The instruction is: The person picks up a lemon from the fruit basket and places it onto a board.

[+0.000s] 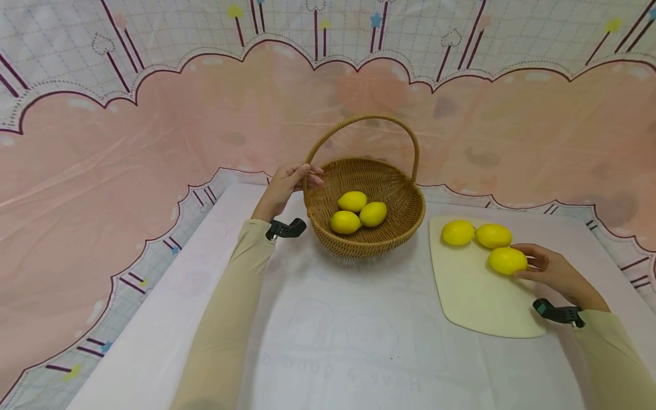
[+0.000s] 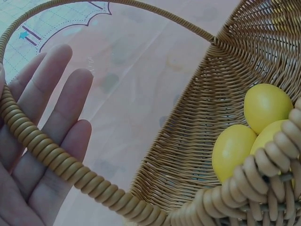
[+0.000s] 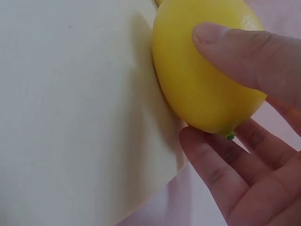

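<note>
A wicker basket (image 1: 366, 247) with a tall arched handle stands at the back middle, three yellow lemons (image 1: 373, 214) lying inside it. At the left foot of the handle (image 2: 61, 162), my left hand (image 1: 288, 185) holds on with the thumb on one side and the fairly straight fingers behind. My right hand (image 1: 556, 274) grips a lemon (image 1: 507, 261) over the cream cutting board (image 1: 476, 296). In the right wrist view the thumb presses that lemon's side, while the fingers reach under its green-tipped end. Two more lemons (image 1: 493, 235) lie together on the board's far part.
The table (image 1: 338, 336) has a white cover with faint printing. Behind it hangs a pink patterned cloth (image 1: 215, 125), which also runs down along the left side. Black wrist cameras (image 1: 556, 312) sit on both forearms.
</note>
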`<action>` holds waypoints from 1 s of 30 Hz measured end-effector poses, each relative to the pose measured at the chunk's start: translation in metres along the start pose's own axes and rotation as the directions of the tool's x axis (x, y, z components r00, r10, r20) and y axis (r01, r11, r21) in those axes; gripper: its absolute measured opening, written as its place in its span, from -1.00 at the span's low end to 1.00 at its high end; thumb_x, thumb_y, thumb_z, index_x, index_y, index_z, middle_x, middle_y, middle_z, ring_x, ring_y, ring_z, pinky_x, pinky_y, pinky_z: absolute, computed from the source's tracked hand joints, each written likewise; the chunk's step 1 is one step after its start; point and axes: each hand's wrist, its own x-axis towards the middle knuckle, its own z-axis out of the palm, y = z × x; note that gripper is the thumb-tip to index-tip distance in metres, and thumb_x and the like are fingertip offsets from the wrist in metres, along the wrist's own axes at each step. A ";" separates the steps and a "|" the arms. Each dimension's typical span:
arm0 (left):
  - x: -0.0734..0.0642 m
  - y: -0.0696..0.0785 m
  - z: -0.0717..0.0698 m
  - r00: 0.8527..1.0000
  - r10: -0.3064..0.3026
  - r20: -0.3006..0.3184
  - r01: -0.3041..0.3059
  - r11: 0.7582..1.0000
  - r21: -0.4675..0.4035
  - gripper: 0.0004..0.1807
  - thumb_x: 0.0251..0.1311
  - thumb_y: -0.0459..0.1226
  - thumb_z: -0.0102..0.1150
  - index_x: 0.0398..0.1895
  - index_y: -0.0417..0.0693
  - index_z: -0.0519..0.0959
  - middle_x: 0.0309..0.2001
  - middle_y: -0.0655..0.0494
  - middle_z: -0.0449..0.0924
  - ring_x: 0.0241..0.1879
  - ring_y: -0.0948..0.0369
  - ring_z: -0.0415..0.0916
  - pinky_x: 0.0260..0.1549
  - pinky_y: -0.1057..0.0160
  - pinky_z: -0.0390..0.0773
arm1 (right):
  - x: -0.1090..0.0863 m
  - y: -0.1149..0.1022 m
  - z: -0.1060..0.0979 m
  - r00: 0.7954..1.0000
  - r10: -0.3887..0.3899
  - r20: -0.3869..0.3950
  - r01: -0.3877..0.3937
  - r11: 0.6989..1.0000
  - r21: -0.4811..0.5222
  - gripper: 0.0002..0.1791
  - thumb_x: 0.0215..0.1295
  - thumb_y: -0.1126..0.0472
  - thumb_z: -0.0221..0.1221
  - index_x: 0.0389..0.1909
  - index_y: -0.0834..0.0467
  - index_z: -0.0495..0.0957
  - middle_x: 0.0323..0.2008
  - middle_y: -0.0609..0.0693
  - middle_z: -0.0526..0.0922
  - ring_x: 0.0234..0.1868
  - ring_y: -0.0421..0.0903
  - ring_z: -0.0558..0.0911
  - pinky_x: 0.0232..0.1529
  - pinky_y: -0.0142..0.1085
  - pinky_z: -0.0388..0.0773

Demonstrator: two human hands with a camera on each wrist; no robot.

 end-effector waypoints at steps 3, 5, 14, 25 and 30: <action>0.000 -0.001 0.000 1.000 0.006 0.000 -0.006 1.000 0.003 -0.48 0.45 -0.14 -0.23 0.02 -0.53 0.43 -0.44 0.35 0.69 -0.27 0.37 0.66 -0.13 0.37 0.59 | 0.001 -0.001 0.000 1.000 0.015 0.012 -0.015 1.000 -0.013 -0.17 0.18 0.02 0.26 0.33 0.33 0.11 0.24 0.23 0.28 0.13 0.10 0.45 -0.09 -0.45 0.59; 0.000 -0.001 -0.001 1.000 0.007 -0.001 -0.007 1.000 0.002 -0.49 0.45 -0.13 -0.22 0.01 -0.52 0.44 -0.44 0.35 0.69 -0.27 0.36 0.66 -0.13 0.37 0.59 | 0.001 -0.002 0.000 1.000 0.014 0.024 -0.014 1.000 -0.011 -0.16 0.20 0.04 0.25 0.34 0.36 0.08 0.28 0.39 0.18 0.18 0.37 0.32 -0.07 -0.36 0.61; 0.000 0.000 0.000 1.000 0.005 -0.003 -0.005 1.000 0.007 -0.50 0.45 -0.13 -0.22 0.01 -0.49 0.45 -0.44 0.35 0.69 -0.28 0.36 0.66 -0.15 0.37 0.59 | 0.001 -0.001 0.000 0.999 0.002 0.048 -0.003 1.000 0.006 -0.14 0.17 0.11 0.28 0.34 0.38 0.05 0.29 0.42 0.15 0.18 0.40 0.29 -0.19 -0.67 0.49; 0.000 0.001 0.000 1.000 0.006 -0.003 -0.006 1.000 0.004 -0.49 0.45 -0.13 -0.22 0.01 -0.50 0.44 -0.43 0.35 0.69 -0.27 0.36 0.66 -0.13 0.35 0.59 | -0.001 0.000 -0.006 0.999 -0.015 0.043 0.015 1.000 -0.004 -0.16 0.19 0.09 0.26 0.34 0.34 0.05 0.27 0.40 0.16 -0.03 -0.43 0.41 -0.18 -0.63 0.51; 0.000 -0.001 0.000 1.000 0.011 0.003 -0.011 0.999 -0.034 -0.51 0.44 -0.14 -0.21 -0.01 -0.49 0.45 -0.43 0.32 0.69 -0.28 0.34 0.67 -0.11 0.35 0.59 | -0.003 0.001 -0.012 0.999 -0.018 0.036 0.018 1.000 0.000 -0.16 0.20 0.06 0.25 0.34 0.34 0.06 0.21 0.10 0.32 -0.16 -0.75 0.19 -0.19 -0.64 0.51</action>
